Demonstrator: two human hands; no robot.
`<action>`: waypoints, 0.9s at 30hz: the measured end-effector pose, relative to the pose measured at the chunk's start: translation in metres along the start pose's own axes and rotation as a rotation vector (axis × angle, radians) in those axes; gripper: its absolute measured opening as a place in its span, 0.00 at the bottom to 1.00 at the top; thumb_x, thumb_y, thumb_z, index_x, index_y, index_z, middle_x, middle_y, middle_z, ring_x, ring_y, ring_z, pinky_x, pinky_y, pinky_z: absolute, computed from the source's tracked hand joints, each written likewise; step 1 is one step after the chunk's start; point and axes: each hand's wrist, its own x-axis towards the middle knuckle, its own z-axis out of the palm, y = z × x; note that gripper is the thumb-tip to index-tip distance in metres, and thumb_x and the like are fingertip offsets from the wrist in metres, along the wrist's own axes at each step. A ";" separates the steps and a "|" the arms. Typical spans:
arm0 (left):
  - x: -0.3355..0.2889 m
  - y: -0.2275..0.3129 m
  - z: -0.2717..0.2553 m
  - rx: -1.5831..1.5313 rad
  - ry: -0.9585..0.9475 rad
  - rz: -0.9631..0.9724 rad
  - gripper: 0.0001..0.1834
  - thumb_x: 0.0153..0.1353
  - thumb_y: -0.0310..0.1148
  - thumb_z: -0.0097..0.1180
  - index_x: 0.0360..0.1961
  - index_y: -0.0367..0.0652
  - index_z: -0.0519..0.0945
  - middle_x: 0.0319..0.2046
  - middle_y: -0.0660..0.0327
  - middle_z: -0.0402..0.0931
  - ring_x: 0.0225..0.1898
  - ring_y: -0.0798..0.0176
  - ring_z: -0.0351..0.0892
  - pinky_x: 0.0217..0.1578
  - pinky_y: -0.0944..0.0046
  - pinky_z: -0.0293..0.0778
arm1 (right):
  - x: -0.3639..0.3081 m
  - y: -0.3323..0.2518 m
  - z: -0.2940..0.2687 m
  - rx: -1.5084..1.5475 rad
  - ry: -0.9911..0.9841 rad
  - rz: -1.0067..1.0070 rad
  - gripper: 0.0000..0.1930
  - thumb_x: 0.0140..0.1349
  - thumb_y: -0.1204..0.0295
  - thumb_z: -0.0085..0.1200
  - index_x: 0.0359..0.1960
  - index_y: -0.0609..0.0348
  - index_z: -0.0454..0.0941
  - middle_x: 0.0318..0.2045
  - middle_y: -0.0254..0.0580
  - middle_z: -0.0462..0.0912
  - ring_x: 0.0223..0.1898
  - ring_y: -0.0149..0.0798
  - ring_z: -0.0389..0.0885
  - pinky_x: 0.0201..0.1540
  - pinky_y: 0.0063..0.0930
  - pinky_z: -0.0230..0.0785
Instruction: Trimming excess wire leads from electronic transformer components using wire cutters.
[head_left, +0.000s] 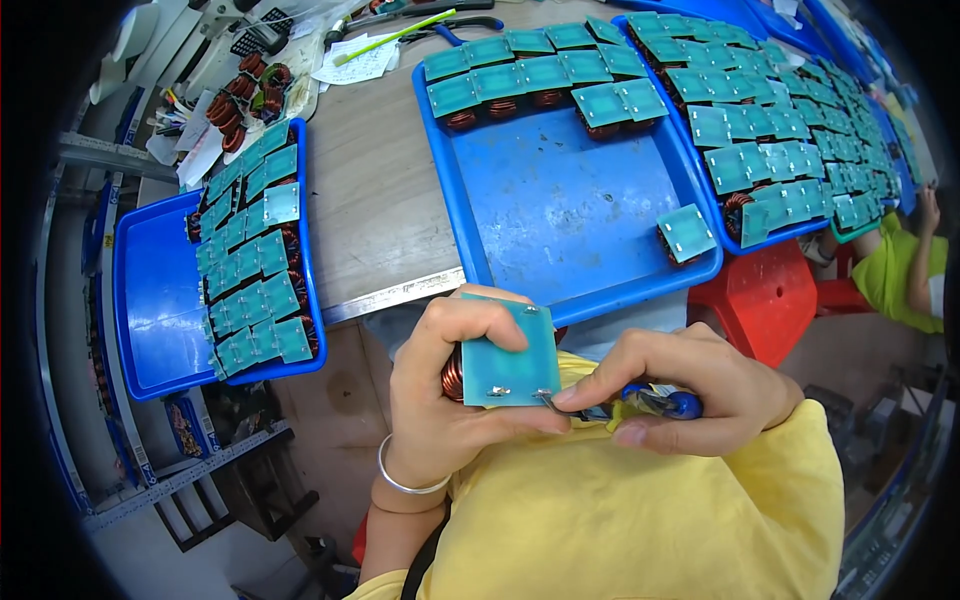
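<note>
My left hand (445,375) grips a square teal circuit board (510,350) by its edges, in front of my chest. Under the board, a copper-wound coil (452,373) shows at its left side. Shiny solder spots sit near the board's edges. My right hand (690,390) is closed round small pliers (655,400) with blue and yellow handles. Their jaws, partly covered by my thumb and finger, meet the board's lower right corner beside a solder spot. Whether they bite on a wire end is too small to tell.
A large blue tray (455,190) ahead holds several similar boards; one lone board (687,233) lies at its right. More loaded trays stand right. Another blue tray (150,300) is left, near wound coils (232,110). A red stool (765,300) and another person's sleeve (900,265) appear right.
</note>
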 end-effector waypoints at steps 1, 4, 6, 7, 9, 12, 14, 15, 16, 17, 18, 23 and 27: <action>0.000 -0.001 0.000 0.024 -0.004 0.008 0.31 0.29 0.34 0.75 0.36 0.40 0.70 0.36 0.55 0.72 0.38 0.63 0.76 0.36 0.67 0.75 | 0.000 0.000 0.000 -0.010 -0.002 0.000 0.16 0.52 0.79 0.54 0.45 0.65 0.73 0.42 0.44 0.79 0.39 0.35 0.80 0.40 0.23 0.70; 0.000 -0.001 0.000 0.010 0.011 -0.009 0.31 0.28 0.34 0.75 0.35 0.41 0.70 0.36 0.55 0.73 0.38 0.63 0.76 0.36 0.68 0.74 | -0.001 0.002 -0.001 -0.010 -0.002 -0.006 0.16 0.52 0.79 0.54 0.45 0.65 0.73 0.41 0.44 0.79 0.39 0.36 0.80 0.39 0.24 0.70; 0.001 -0.001 0.000 0.019 -0.003 -0.006 0.31 0.28 0.34 0.75 0.35 0.41 0.70 0.35 0.56 0.73 0.38 0.62 0.76 0.36 0.67 0.74 | -0.001 0.004 -0.001 -0.001 0.000 -0.010 0.16 0.52 0.79 0.54 0.44 0.65 0.73 0.41 0.44 0.79 0.38 0.36 0.80 0.39 0.24 0.70; 0.001 -0.002 -0.001 0.029 -0.014 -0.003 0.31 0.28 0.34 0.75 0.35 0.41 0.70 0.35 0.57 0.73 0.39 0.61 0.76 0.36 0.67 0.74 | -0.001 0.005 -0.001 -0.004 -0.001 -0.028 0.16 0.52 0.79 0.54 0.45 0.65 0.73 0.41 0.44 0.79 0.38 0.36 0.80 0.39 0.24 0.70; 0.000 -0.001 -0.001 0.025 -0.010 -0.014 0.31 0.28 0.34 0.75 0.35 0.41 0.70 0.35 0.58 0.73 0.39 0.61 0.76 0.37 0.66 0.74 | -0.001 0.005 -0.001 -0.006 -0.002 -0.046 0.16 0.52 0.79 0.55 0.45 0.65 0.73 0.41 0.44 0.79 0.38 0.36 0.80 0.39 0.24 0.70; -0.001 -0.001 0.000 0.014 0.003 -0.035 0.31 0.28 0.34 0.75 0.35 0.41 0.71 0.34 0.59 0.73 0.40 0.60 0.75 0.37 0.66 0.74 | -0.001 0.005 -0.001 0.002 -0.010 -0.022 0.16 0.52 0.79 0.55 0.45 0.65 0.73 0.41 0.44 0.79 0.38 0.37 0.80 0.39 0.24 0.70; -0.001 0.000 0.000 0.007 0.006 -0.045 0.31 0.27 0.34 0.75 0.35 0.41 0.71 0.34 0.59 0.73 0.40 0.60 0.75 0.37 0.66 0.74 | -0.001 0.008 0.000 0.021 0.011 -0.064 0.16 0.52 0.80 0.54 0.44 0.65 0.73 0.41 0.45 0.79 0.38 0.37 0.80 0.40 0.25 0.70; -0.001 -0.001 0.000 0.021 -0.004 -0.028 0.31 0.28 0.33 0.75 0.35 0.41 0.70 0.34 0.58 0.73 0.40 0.61 0.76 0.37 0.67 0.74 | -0.002 0.008 0.001 0.021 0.012 -0.064 0.16 0.52 0.80 0.54 0.44 0.65 0.73 0.41 0.45 0.79 0.38 0.37 0.80 0.40 0.25 0.70; -0.001 -0.001 -0.001 0.037 -0.013 -0.011 0.31 0.28 0.33 0.75 0.34 0.41 0.70 0.34 0.58 0.73 0.39 0.62 0.76 0.36 0.67 0.74 | -0.001 0.008 0.001 0.015 0.025 -0.074 0.16 0.52 0.80 0.54 0.44 0.65 0.74 0.40 0.45 0.79 0.38 0.38 0.80 0.40 0.25 0.70; 0.000 0.000 0.000 0.037 -0.012 -0.012 0.31 0.28 0.33 0.75 0.34 0.41 0.70 0.34 0.58 0.73 0.39 0.62 0.76 0.36 0.67 0.74 | -0.001 0.008 0.001 0.009 0.037 -0.085 0.15 0.52 0.81 0.54 0.44 0.65 0.74 0.40 0.45 0.80 0.38 0.38 0.80 0.40 0.25 0.70; 0.001 0.001 0.000 0.043 -0.005 -0.026 0.31 0.28 0.33 0.75 0.35 0.41 0.70 0.34 0.57 0.73 0.39 0.62 0.76 0.36 0.68 0.74 | -0.001 0.008 0.001 0.010 0.037 -0.085 0.15 0.52 0.81 0.54 0.44 0.65 0.74 0.40 0.45 0.80 0.38 0.38 0.80 0.40 0.25 0.70; 0.000 0.000 0.002 0.029 0.003 -0.035 0.31 0.29 0.32 0.75 0.35 0.41 0.70 0.35 0.56 0.73 0.38 0.63 0.76 0.36 0.68 0.74 | 0.001 0.006 0.003 -0.031 0.077 -0.114 0.17 0.50 0.83 0.54 0.44 0.64 0.75 0.37 0.46 0.80 0.34 0.37 0.81 0.36 0.25 0.71; -0.001 0.001 0.003 -0.034 0.016 -0.073 0.31 0.29 0.32 0.75 0.35 0.41 0.69 0.36 0.56 0.73 0.37 0.64 0.76 0.36 0.69 0.74 | 0.003 0.014 0.006 -0.071 0.102 -0.292 0.18 0.49 0.83 0.54 0.44 0.64 0.75 0.36 0.46 0.81 0.33 0.38 0.81 0.35 0.25 0.72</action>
